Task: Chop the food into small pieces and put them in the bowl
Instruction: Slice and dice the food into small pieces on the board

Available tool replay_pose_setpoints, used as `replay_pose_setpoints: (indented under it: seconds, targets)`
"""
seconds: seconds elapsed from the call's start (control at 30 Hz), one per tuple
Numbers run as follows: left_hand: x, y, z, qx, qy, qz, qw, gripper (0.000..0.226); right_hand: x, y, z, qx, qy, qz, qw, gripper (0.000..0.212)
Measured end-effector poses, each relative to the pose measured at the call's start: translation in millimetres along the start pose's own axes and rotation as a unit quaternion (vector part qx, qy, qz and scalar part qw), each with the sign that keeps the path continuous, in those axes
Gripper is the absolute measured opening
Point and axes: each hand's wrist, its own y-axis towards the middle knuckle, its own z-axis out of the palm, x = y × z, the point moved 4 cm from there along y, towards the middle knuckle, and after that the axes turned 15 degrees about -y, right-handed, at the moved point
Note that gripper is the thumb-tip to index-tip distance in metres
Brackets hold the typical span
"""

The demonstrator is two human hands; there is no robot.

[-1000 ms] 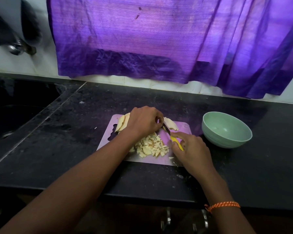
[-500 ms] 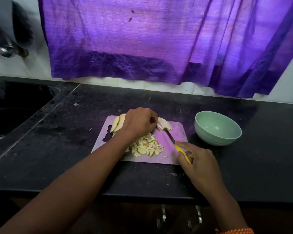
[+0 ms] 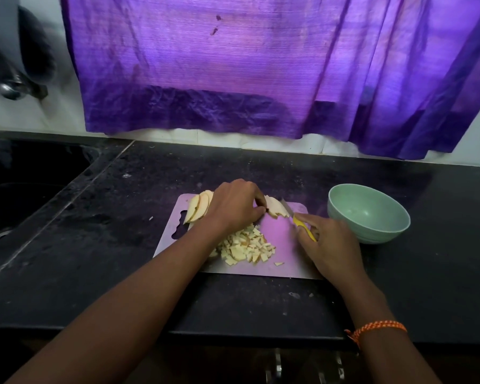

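Observation:
A pale purple cutting board point(image 3: 288, 261) lies on the black counter. On it, my left hand point(image 3: 234, 207) pinches a few pale fruit slices point(image 3: 275, 207) at the board's far edge. My right hand point(image 3: 329, 246) grips a yellow-handled knife point(image 3: 302, 227), its blade lying against those slices. More uncut slices point(image 3: 197, 207) fan out left of my left hand. A heap of small chopped pieces point(image 3: 250, 248) sits in the board's middle, partly hidden by my left forearm. A light green bowl point(image 3: 369, 214) stands right of the board, with nothing seen inside.
A dark sink point(image 3: 25, 189) is sunk into the counter at the left, with a metal tap point(image 3: 11, 87) above it. A purple curtain point(image 3: 261, 65) hangs along the back wall. The counter's front edge runs under my forearms.
My right hand has brought the knife back up toward the slices under my left fingers, after drawing it back toward the board's near right corner. My left hand stayed put.

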Motion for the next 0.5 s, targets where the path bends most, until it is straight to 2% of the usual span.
replay_pose_setpoints:
  seconds: [0.13, 0.2, 0.33, 0.5]
  targets:
    - [0, 1, -1, 0.01, -0.011, -0.005, 1.0, 0.011, -1, -3, -3, -0.011, 0.009, 0.01, 1.0, 0.031]
    - [0, 4, -4, 0.012, -0.022, -0.003, 1.0, 0.018, 3, -4, -5, -0.016, -0.018, 0.011, 1.0, 0.034]
    - [-5, 15, 4, 0.114, -0.035, 0.0, 0.993, 0.055, 9, -6, -9, -0.005, -0.077, 0.0, 0.997, 0.035]
    - [-12, 24, 15, 0.195, -0.001, 0.07, 0.978, 0.059, 12, -6, -11, 0.004, -0.086, -0.007, 0.996, 0.033]
